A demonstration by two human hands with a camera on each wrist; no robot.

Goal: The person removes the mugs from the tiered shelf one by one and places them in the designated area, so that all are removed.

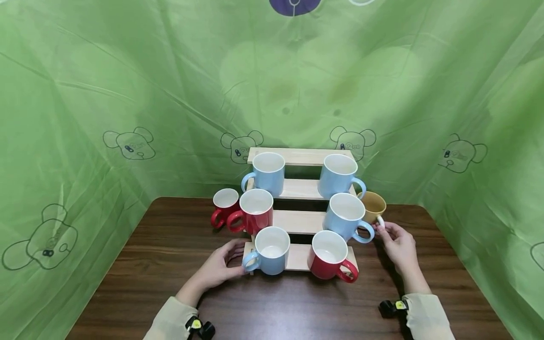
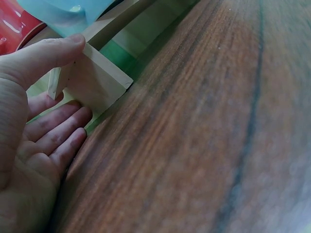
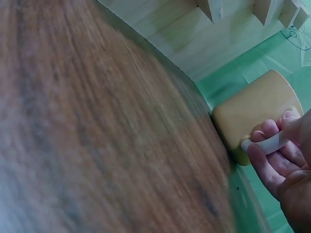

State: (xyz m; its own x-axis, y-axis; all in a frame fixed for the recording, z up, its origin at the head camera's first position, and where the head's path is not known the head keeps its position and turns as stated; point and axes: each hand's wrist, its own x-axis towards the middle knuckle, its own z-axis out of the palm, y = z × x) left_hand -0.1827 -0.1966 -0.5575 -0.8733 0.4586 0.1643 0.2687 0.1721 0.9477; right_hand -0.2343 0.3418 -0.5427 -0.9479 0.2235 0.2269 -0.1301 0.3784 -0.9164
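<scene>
A wooden stepped rack point(image 1: 299, 222) carries several light blue and red mugs. At its left end, my left hand point(image 1: 218, 265) grips the lowest step, with the thumb on one side and a finger on the other in the left wrist view. Right beside that thumb sits a light blue mug point(image 1: 272, 250). My right hand point(image 1: 399, 245) pinches the pale handle of a yellow mug point(image 3: 255, 111), which stands on the table to the right of the rack. In the head view, a blue mug point(image 1: 345, 215) partly hides the yellow one.
A smaller red mug point(image 1: 225, 205) stands on the brown wooden table point(image 1: 161, 259), left of the rack. Another red mug point(image 1: 329, 255) sits at the lowest step's right end, its handle jutting outward. Green cloth point(image 1: 191, 94) surrounds the table's back and sides.
</scene>
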